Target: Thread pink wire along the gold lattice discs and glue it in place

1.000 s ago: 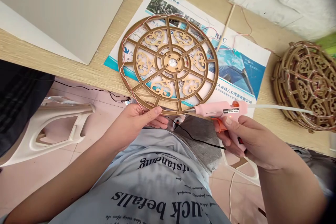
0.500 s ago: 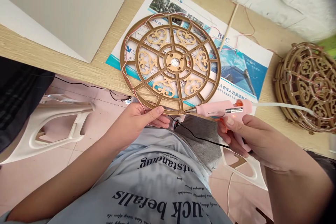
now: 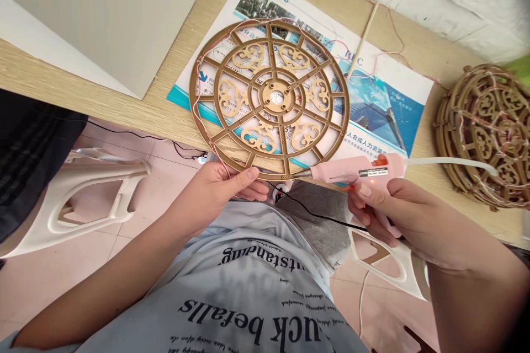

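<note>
My left hand [image 3: 215, 190] grips the lower rim of a laser-cut wooden wheel [image 3: 275, 96] with scrollwork panels, holding it upright or tilted, which I cannot tell exactly. Thin red and white wires [image 3: 197, 88] run along its left rim. My right hand [image 3: 397, 212] is shut around a pink hot glue gun [image 3: 351, 171]. Its metal nozzle reaches the wheel's lower rim. A white glue stick [image 3: 447, 161] trails from the gun's rear end.
A round wooden lattice cage [image 3: 476, 132] wrapped in wires sits at the right on the wooden table [image 3: 83, 94]. A printed poster [image 3: 385, 99] lies behind the wheel. A white board [image 3: 103, 16], wooden stick [image 3: 362, 38], black cord [image 3: 314, 212] and white plastic chair [image 3: 62, 215] are nearby.
My right hand and the glue gun have shifted slightly rightward, and the wheel slightly right. The whole view has drifted a little. Both hands keep their hold.
</note>
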A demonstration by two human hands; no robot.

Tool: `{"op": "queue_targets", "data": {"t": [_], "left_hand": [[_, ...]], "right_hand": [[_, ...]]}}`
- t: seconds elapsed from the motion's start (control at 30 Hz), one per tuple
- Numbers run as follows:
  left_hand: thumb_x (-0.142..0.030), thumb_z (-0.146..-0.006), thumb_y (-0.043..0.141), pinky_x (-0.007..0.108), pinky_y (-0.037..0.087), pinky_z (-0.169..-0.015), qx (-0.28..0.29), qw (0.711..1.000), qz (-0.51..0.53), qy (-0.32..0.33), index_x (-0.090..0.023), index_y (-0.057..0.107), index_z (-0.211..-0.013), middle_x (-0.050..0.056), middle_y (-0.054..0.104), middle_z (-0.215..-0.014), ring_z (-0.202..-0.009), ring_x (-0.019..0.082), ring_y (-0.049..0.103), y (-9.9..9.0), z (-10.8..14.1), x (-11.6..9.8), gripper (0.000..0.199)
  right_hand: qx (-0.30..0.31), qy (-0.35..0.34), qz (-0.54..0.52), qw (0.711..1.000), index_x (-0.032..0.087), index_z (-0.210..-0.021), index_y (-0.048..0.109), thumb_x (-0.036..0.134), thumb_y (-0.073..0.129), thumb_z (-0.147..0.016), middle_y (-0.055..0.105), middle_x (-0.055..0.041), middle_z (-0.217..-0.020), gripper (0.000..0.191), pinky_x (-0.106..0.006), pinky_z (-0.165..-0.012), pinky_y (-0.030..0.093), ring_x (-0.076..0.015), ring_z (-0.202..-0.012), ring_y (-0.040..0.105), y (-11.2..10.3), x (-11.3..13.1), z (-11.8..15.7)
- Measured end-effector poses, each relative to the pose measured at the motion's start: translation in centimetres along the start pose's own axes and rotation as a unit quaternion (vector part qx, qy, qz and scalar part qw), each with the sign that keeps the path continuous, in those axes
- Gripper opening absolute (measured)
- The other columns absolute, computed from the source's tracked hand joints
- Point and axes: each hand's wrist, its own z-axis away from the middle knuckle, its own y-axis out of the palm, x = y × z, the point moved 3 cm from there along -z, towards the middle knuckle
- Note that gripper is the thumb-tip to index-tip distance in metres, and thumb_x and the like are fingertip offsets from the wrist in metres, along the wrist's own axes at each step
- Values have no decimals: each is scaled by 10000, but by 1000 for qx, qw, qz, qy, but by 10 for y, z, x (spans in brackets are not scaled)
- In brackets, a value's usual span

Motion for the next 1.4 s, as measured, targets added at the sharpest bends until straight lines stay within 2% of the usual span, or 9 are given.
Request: {"op": "queue_targets", "data": {"t": [0.13, 0.27, 0.43, 0.57, 0.73, 0.87, 1.07, 1.3, 1.4], "left_hand": [[-608, -918, 830, 314, 682, -862, -2, 1000, 3, -5, -160, 843, -1034, 107, 833, -958, -866, 223, 817, 0, 0, 0, 463], [-627, -916, 823, 333, 683, -873, -1, 1000, 0, -1, -155, 840, -1059, 113, 833, -959, -876, 237, 819, -1, -1, 1, 493], [-615, -926, 819, 311, 679, -859, 3, 1000, -1, 3, -156, 842, -1052, 110, 834, -962, -877, 228, 819, -1, 0, 2, 477], [-608, -929, 821, 287, 676, -845, 5, 1000, 2, 3, -159, 846, -1048, 105, 835, -968, -871, 214, 819, -1, 0, 1, 465], [-613, -925, 821, 298, 678, -847, 4, 1000, 2, 0, -160, 847, -1043, 106, 835, -962, -872, 222, 819, 0, 0, 0, 469], [-623, -924, 815, 330, 681, -870, -1, 1000, -10, -2, -157, 846, -1035, 114, 834, -969, -884, 237, 817, -1, -1, 1, 479], [-600, -930, 823, 278, 679, -839, 4, 1000, 4, 3, -168, 854, -1021, 98, 836, -959, -872, 213, 822, -1, -2, 2, 442], [-595, -930, 826, 277, 685, -836, 3, 1000, 7, 5, -166, 854, -1040, 99, 836, -956, -872, 214, 824, 0, -1, 0, 444], [-581, -938, 824, 253, 681, -819, 5, 1000, 9, 10, -168, 855, -1050, 94, 836, -952, -862, 201, 823, -1, -1, 1, 429]], "right_hand": [[-27, 1, 35, 999, 165, -731, 703, 806, 604, -981, 524, -41, -516, 695, -270, -495, 320, -127, -492, 446, -9, 0, 6], [-55, -5, 28, 998, 164, -668, 669, 768, 608, -1005, 563, -60, -537, 695, -265, -469, 263, -103, -467, 431, -17, -2, 13], [-29, -18, 2, 999, 166, -687, 705, 794, 640, -966, 518, -47, -480, 691, -254, -472, 339, -125, -461, 477, -5, 5, 7], [-18, -10, -8, 1000, 158, -678, 677, 783, 672, -957, 515, -30, -488, 684, -237, -462, 307, -90, -446, 414, 3, 7, 1], [-31, 2, -19, 999, 161, -675, 681, 785, 680, -949, 515, -28, -499, 681, -234, -461, 325, -91, -452, 412, 1, 4, 3], [-28, -18, -40, 999, 170, -659, 664, 807, 663, -942, 504, -39, -480, 697, -249, -455, 341, -118, -453, 438, 2, 7, 5], [-17, -3, -26, 1000, 156, -688, 678, 776, 679, -957, 500, -21, -490, 676, -236, -456, 321, -87, -441, 389, 2, 7, 2], [-36, -19, -11, 999, 156, -677, 704, 829, 654, -932, 495, -35, -463, 721, -231, -463, 345, -110, -454, 450, 0, 11, 5], [-25, -10, -20, 999, 159, -653, 669, 814, 682, -926, 490, -28, -468, 710, -234, -448, 326, -102, -443, 427, 3, 12, 1]]}}
